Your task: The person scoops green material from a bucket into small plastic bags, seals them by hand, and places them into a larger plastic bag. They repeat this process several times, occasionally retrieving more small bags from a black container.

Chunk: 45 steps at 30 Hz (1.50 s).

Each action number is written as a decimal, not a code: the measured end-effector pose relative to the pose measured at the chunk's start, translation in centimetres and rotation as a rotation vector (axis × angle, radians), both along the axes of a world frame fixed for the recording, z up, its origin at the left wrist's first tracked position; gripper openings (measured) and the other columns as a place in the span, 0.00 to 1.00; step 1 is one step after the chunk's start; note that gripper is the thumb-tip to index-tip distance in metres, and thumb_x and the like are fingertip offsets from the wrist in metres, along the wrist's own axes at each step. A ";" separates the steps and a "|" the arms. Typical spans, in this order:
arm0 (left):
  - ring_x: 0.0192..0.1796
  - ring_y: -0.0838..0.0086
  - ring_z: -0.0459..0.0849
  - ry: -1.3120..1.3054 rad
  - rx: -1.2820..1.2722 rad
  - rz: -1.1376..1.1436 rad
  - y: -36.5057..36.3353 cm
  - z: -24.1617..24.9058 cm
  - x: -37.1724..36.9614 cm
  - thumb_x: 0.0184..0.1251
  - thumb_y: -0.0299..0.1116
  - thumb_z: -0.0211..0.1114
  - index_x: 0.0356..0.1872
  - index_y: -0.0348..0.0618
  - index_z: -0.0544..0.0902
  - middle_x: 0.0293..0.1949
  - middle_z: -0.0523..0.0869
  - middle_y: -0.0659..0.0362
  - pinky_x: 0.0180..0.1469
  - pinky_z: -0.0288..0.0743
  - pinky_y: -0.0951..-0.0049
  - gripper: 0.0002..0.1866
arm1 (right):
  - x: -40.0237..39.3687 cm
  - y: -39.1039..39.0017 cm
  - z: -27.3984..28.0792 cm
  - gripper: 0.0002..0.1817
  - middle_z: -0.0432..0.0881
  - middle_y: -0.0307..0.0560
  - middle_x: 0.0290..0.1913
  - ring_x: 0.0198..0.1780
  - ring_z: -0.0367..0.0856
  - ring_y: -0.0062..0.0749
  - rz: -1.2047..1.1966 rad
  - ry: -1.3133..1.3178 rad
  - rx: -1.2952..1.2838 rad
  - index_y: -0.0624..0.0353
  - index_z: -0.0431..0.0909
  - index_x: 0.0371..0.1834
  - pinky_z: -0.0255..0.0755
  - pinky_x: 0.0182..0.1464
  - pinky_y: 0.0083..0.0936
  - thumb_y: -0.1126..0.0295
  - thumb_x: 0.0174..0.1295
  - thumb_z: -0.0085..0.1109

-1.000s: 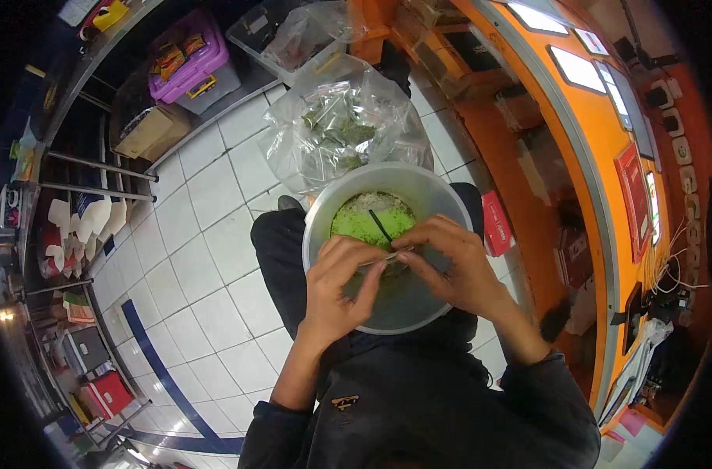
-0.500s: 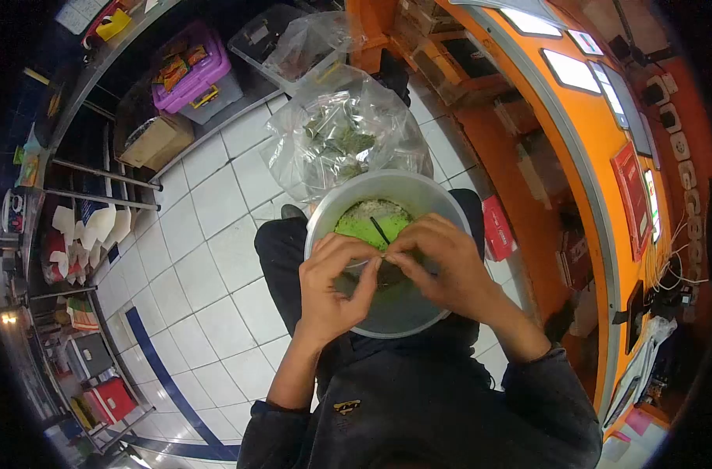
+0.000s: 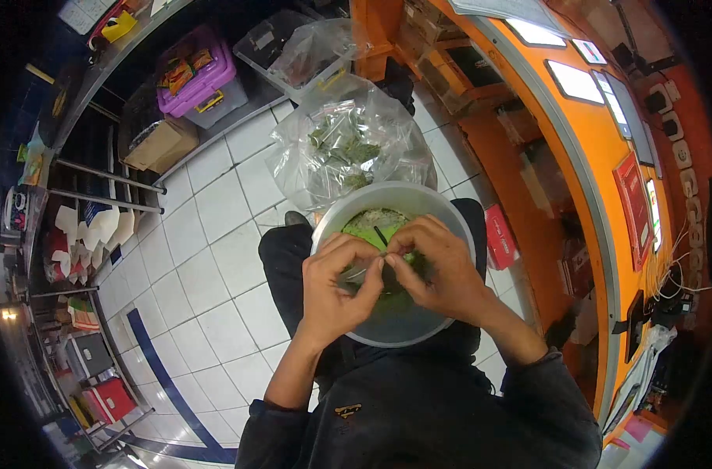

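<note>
Over a wide, pale round tub (image 3: 395, 328) between the knees, my left hand (image 3: 336, 285) and my right hand (image 3: 438, 270) meet with thumbs and forefingers pinched together. What lies between the fingertips is too small to name. Inside the tub shows a bright green surface (image 3: 362, 229) with bits of pale and dark matter around it. A thin black stick-like thing (image 3: 381, 235) stands out against that green, just beyond the fingertips. Past the tub's far rim sits a clear plastic bag (image 3: 297, 156) containing small packets of green leafy matter (image 3: 361, 152).
An orange counter (image 3: 563, 148) curves along the right, with tablets and phones on it. A red box (image 3: 500, 237) lies on the floor beside the right leg. Far left stand metal racks (image 3: 109, 176); a purple-lidded bin (image 3: 203, 82) and a cardboard box (image 3: 160, 144) are at the back.
The view has shifted slightly, so the tub and bag appear a little lower. Both hands keep their pinch at nearly the same place over the tub.
</note>
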<state>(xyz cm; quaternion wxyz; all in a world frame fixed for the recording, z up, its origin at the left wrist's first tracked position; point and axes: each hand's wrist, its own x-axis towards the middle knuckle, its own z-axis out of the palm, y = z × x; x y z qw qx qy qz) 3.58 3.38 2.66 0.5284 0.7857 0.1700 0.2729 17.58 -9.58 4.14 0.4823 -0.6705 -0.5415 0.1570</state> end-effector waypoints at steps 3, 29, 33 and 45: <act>0.34 0.59 0.86 -0.027 0.060 0.024 0.6 0.1 0.3 0.56 0.21 0.71 0.32 0.37 0.85 0.29 0.86 0.52 0.44 0.76 0.66 0.03 | 0.1 0.3 -0.1 0.08 0.80 0.50 0.38 0.42 0.81 0.43 -0.039 -0.010 0.045 0.64 0.78 0.41 0.75 0.47 0.37 0.80 0.62 0.67; 0.78 0.37 0.64 0.327 0.700 -0.203 15.6 -19.6 18.2 0.66 0.29 0.67 0.59 0.41 0.81 0.74 0.68 0.35 0.78 0.57 0.41 0.20 | 19.8 12.7 -9.9 0.10 0.89 0.58 0.37 0.42 0.89 0.57 -0.366 -0.584 -0.344 0.58 0.82 0.47 0.79 0.46 0.49 0.76 0.62 0.60; 0.82 0.39 0.57 0.410 0.807 -0.398 13.6 -19.1 19.6 0.65 0.31 0.67 0.71 0.47 0.75 0.78 0.63 0.37 0.82 0.49 0.39 0.31 | 20.8 11.1 -7.3 0.09 0.87 0.49 0.27 0.30 0.88 0.33 -0.613 -0.045 -0.058 0.64 0.83 0.47 0.78 0.36 0.30 0.70 0.76 0.55; 0.76 0.37 0.67 0.554 0.783 -0.326 18.4 -19.5 16.1 0.73 0.44 0.63 0.77 0.46 0.70 0.76 0.67 0.37 0.78 0.62 0.47 0.34 | 17.4 7.4 -4.8 0.29 0.89 0.64 0.43 0.48 0.91 0.50 -0.376 0.032 -0.211 0.69 0.72 0.68 0.81 0.53 0.42 0.55 0.75 0.58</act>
